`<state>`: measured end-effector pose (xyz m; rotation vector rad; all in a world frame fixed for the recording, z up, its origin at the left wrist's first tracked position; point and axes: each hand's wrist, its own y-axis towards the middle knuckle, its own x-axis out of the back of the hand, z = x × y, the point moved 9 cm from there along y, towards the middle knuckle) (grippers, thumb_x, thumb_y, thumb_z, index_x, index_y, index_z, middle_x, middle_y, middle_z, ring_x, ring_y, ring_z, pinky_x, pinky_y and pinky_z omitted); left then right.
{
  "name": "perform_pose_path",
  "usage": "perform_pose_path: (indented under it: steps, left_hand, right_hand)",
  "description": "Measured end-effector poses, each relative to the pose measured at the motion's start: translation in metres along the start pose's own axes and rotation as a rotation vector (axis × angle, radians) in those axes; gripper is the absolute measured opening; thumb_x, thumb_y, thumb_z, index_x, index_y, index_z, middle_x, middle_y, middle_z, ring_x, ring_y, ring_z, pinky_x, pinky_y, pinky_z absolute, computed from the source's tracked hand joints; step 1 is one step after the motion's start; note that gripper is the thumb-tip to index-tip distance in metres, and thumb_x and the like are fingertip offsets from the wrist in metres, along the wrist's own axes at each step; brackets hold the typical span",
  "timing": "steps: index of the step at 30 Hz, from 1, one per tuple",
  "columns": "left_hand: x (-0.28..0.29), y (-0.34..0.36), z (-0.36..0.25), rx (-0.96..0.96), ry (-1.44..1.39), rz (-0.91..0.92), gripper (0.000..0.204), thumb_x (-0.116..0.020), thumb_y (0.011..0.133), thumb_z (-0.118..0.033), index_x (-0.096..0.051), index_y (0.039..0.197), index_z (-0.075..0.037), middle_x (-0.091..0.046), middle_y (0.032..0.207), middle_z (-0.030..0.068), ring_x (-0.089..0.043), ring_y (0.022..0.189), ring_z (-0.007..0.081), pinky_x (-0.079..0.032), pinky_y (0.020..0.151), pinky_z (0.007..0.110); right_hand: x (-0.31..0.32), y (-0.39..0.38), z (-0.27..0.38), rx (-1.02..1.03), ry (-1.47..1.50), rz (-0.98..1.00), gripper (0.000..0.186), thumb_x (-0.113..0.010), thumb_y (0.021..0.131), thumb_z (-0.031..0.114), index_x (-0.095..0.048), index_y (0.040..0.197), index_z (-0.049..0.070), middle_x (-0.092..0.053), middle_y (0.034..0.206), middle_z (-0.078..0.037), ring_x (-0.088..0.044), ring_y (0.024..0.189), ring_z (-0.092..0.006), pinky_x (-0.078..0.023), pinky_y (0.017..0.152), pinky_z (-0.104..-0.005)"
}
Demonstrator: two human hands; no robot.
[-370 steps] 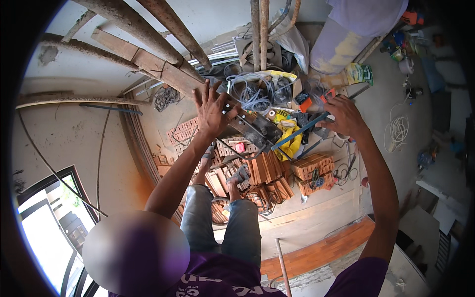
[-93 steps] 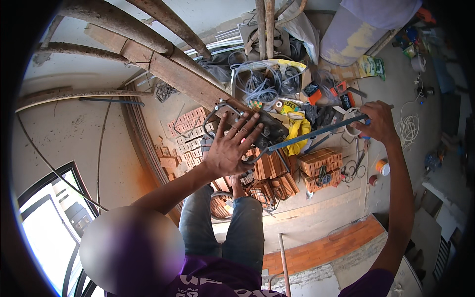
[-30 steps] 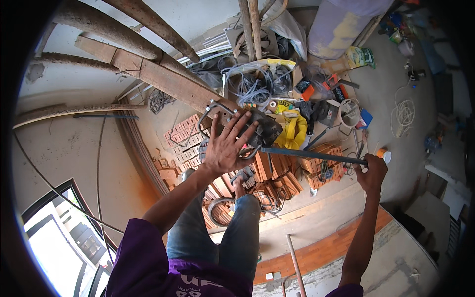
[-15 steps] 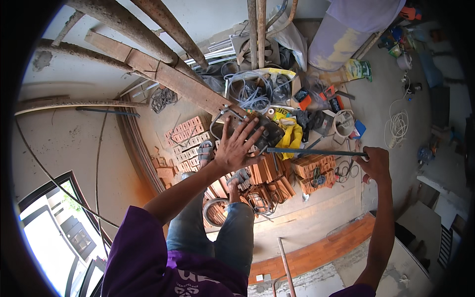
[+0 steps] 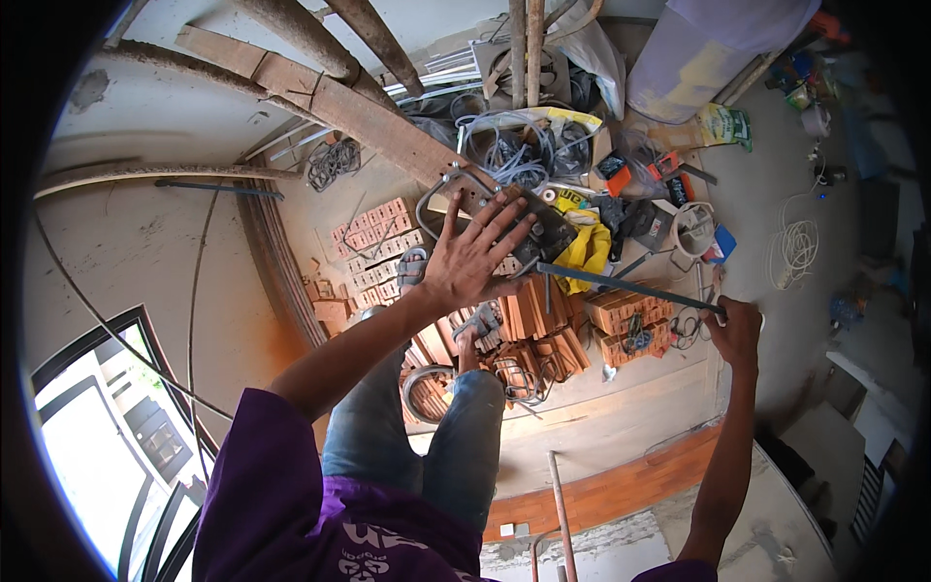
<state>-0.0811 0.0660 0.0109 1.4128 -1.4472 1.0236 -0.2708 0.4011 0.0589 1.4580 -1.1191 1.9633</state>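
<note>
My left hand (image 5: 475, 257) lies flat with fingers spread over a dark plate (image 5: 548, 233) at the near end of a long wooden plank (image 5: 373, 126). Bolts or pins stand up from the plank beside my fingertips. A thin grey bent metal rod (image 5: 421, 215) loops out past the plank's left edge by that hand. My right hand (image 5: 735, 335), out to the right, is closed round the end of a long dark metal bar (image 5: 630, 287). The bar's other end meets the plate near my left thumb; how it engages there is partly hidden.
Below are stacked red hollow bricks (image 5: 373, 233), my sandalled feet among them, and a wire coil (image 5: 427, 393). Beyond lie tangled hoses (image 5: 514, 155), yellow bags (image 5: 587, 247) and a bucket (image 5: 693, 230). Scaffold poles (image 5: 301, 39) slant at upper left. A metal pipe (image 5: 558, 495) rises near me.
My right hand has pulled the bar's outer end toward me, so it now slopes down to the right. The left hand stays on the plate. The whole view has shifted slightly.
</note>
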Motion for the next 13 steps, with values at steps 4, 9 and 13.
perform_pose_path:
  steps: [4, 9, 13]
  left_hand:
    - [-0.002, -0.005, 0.0, 0.017, 0.024, -0.027, 0.093, -0.064, 0.073, -0.064, -0.033, 0.146, -0.016, -0.031, 0.152, 0.0074, -0.026, 0.142, 0.029, -0.008, 0.115, 0.059]
    - [-0.001, -0.002, 0.001, 0.0, 0.007, -0.011, 0.096, -0.061, 0.077, -0.062, -0.023, 0.15, -0.014, -0.022, 0.156, 0.0081, -0.017, 0.145, 0.0275, -0.004, 0.116, 0.058]
    - [0.027, 0.003, -0.004, 0.006, -0.058, 0.01, 0.102, -0.07, 0.071, -0.055, -0.023, 0.15, -0.012, -0.021, 0.156, 0.0102, -0.016, 0.145, 0.0309, -0.007, 0.118, 0.055]
  right_hand:
    - [0.0, -0.013, 0.002, -0.038, 0.006, -0.053, 0.041, -0.075, 0.074, 0.039, -0.06, 0.069, 0.001, -0.054, 0.056, -0.013, -0.057, 0.055, -0.0299, -0.042, 0.056, -0.0413]
    - [0.025, -0.016, 0.008, 0.019, -0.017, -0.162, 0.043, -0.076, 0.073, 0.042, -0.063, 0.074, 0.001, -0.056, 0.059, -0.013, -0.058, 0.059, -0.031, -0.044, 0.059, -0.0411]
    - [0.041, -0.001, 0.0, 0.015, -0.057, -0.083, 0.054, -0.074, 0.073, 0.055, -0.063, 0.072, 0.002, -0.057, 0.059, -0.013, -0.06, 0.059, -0.0316, -0.044, 0.059, -0.0425]
